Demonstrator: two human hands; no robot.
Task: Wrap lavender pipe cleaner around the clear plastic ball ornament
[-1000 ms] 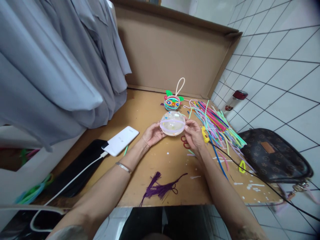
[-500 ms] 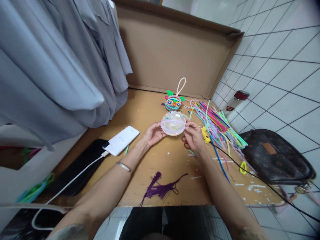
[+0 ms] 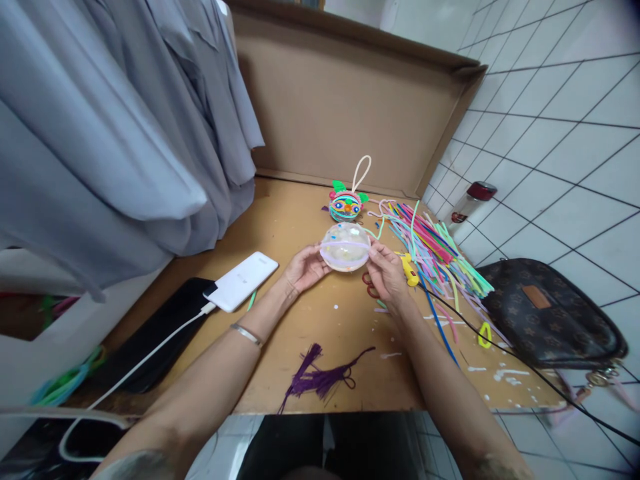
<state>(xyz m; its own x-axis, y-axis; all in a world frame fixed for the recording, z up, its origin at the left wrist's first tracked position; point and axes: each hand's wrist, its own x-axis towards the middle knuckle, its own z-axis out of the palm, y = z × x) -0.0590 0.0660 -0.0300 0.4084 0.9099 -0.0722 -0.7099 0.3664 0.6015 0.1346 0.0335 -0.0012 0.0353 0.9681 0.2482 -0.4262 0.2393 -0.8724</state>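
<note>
Between my two hands is a clear round plastic ball [image 3: 346,235] with a pale lilac strip across its front and small coloured specks inside. My left hand [image 3: 306,267] grips its left edge, with the palm turned up and the fingers partly under it. At the right edge, my right hand [image 3: 386,270] pinches the end of the strip against the ball. Just behind sits a colourful animal-faced ornament [image 3: 347,205] with green ears and a cream loop. Red-handled scissors [image 3: 369,285] lie partly hidden beside my right hand, close to a yellow glue gun [image 3: 410,270].
Pipe cleaners [image 3: 435,237] are heaped at the right, before a brown handbag [image 3: 553,313] and a red-lidded jar [image 3: 473,200]. A purple tassel [image 3: 323,380] lies near the front edge. At left are a cabled white phone [image 3: 243,283] and hanging grey cloth [image 3: 150,120]. Cardboard [image 3: 345,100] stands behind.
Both hands keep their hold on the ball, and the strip stays across its front. The whole view has shifted very slightly; nothing else visibly differs.
</note>
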